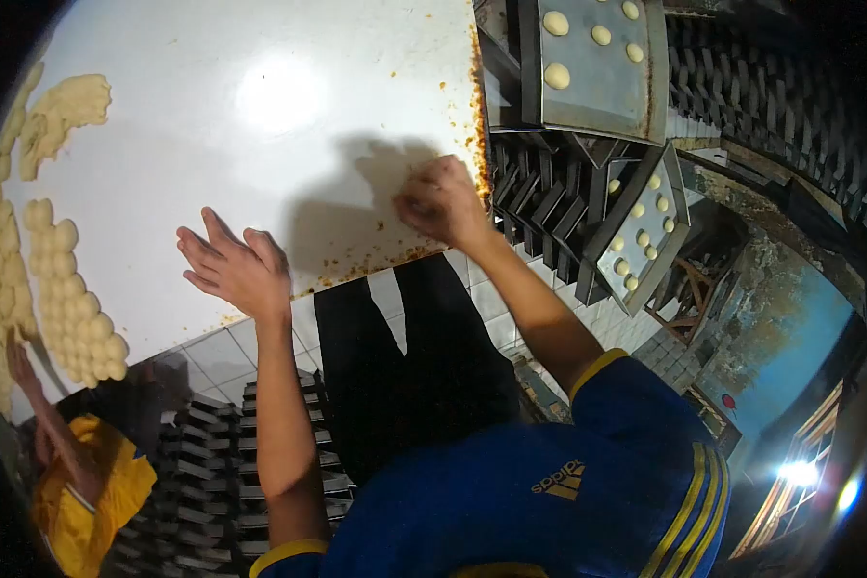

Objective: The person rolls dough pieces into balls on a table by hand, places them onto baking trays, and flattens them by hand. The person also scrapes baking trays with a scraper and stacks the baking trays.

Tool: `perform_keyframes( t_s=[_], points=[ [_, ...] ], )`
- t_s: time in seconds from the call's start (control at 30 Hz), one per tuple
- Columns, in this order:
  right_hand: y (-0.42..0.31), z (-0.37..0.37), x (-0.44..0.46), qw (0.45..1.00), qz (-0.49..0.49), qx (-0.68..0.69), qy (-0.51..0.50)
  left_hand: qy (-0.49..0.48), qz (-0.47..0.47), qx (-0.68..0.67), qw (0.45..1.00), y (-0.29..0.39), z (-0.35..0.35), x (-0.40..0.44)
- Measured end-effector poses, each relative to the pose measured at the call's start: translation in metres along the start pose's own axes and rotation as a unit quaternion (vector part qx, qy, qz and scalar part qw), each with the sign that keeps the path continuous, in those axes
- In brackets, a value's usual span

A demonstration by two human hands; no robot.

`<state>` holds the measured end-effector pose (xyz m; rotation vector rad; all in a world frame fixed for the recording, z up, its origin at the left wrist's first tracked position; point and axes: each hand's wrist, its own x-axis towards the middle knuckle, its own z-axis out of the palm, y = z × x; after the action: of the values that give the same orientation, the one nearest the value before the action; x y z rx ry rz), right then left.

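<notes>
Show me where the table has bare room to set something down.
The widest bare patch of the table lies beyond the left hand and right hand, bordered by the flat dough and the stained right edge. Another lies between the left hand and the dough balls. Crowded: the left end, where dough and another person's hand sit.

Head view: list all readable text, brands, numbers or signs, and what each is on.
"adidas", with its logo, on the chest of the wearer's blue shirt.
Nothing else readable: I see no lettering on the white table or the upper tray.
Small dark mark on the co-worker's yellow shirt: too small to tell whether it is text.
</notes>
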<state>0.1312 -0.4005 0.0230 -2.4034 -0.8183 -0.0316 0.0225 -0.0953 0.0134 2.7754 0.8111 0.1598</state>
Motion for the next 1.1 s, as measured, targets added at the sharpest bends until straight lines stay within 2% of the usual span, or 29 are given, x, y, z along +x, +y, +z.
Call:
perform_keyframes(
  t_s=[0.03, 0.07, 0.17, 0.2, 0.23, 0.3, 0.33, 0.37, 0.47, 0.5, 0.57, 0.6, 0.67, 0.7, 0.77, 1.0, 1.1],
  points=[
    [0.005, -0.008, 0.002, 1.0, -0.006, 0.004, 0.018, 0.002, 0.001, 0.003, 1.0, 0.001, 0.0, 0.0],
    [0.012, -0.012, 0.007, 0.998, 0.025, -0.053, -0.013, 0.001, 0.002, 0.004, 1.0, 0.001, 0.001, 0.0],
    [0.004, -0.001, 0.046, 0.997, 0.044, -0.052, -0.04, -0.005, -0.002, 0.005, 1.0, 0.002, 0.0, -0.002],
    [0.01, 0.023, 0.032, 0.994, -0.052, 0.003, 0.098, -0.005, -0.003, 0.007, 1.0, 0.002, 0.0, -0.002],
    [0.009, 0.02, 0.032, 0.993, -0.054, 0.005, 0.101, -0.003, -0.004, 0.009, 1.0, 0.003, 0.0, 0.0],
    [0.0, 0.0, 0.019, 0.993, -0.089, 0.05, -0.054, 0.001, -0.005, 0.01, 1.0, 0.004, 0.0, 0.0],
    [-0.007, -0.022, 0.016, 0.994, 0.018, 0.081, -0.064, 0.003, -0.007, 0.008, 1.0, 0.006, 0.0, 0.0],
    [-0.002, -0.042, 0.018, 0.994, 0.015, 0.085, -0.064, 0.005, -0.009, 0.012, 1.0, 0.007, -0.001, 0.001],
    [0.016, -0.08, 0.018, 0.971, 0.141, 0.141, -0.129, 0.007, -0.01, 0.016, 1.0, 0.011, -0.001, 0.001],
    [0.021, -0.082, 0.017, 0.971, 0.142, 0.144, -0.128, 0.008, -0.01, 0.012, 1.0, 0.009, 0.0, 0.001],
    [0.032, -0.079, 0.02, 0.97, 0.06, 0.152, -0.18, 0.011, -0.009, 0.012, 1.0, 0.007, 0.0, 0.001],
    [0.034, -0.076, 0.024, 0.97, 0.058, 0.157, -0.177, 0.011, -0.007, 0.015, 1.0, 0.007, 0.001, 0.0],
    [0.036, -0.068, 0.033, 0.958, -0.007, 0.168, -0.233, 0.013, 0.0, 0.025, 1.0, 0.008, 0.002, 0.001],
    [0.037, -0.067, 0.036, 0.958, -0.008, 0.174, -0.228, 0.011, -0.003, 0.024, 1.0, 0.009, 0.002, 0.0],
    [0.038, -0.069, 0.043, 0.934, 0.011, 0.223, -0.279, 0.011, -0.002, 0.031, 0.999, 0.011, 0.0, -0.001],
    [0.058, -0.093, 0.038, 0.919, 0.053, 0.308, -0.239, 0.031, -0.003, 0.009, 0.999, 0.006, 0.008, -0.001],
    [0.06, -0.085, 0.03, 0.933, 0.033, 0.284, -0.22, 0.032, -0.007, 0.013, 0.999, 0.006, 0.006, 0.0]
  ],
)
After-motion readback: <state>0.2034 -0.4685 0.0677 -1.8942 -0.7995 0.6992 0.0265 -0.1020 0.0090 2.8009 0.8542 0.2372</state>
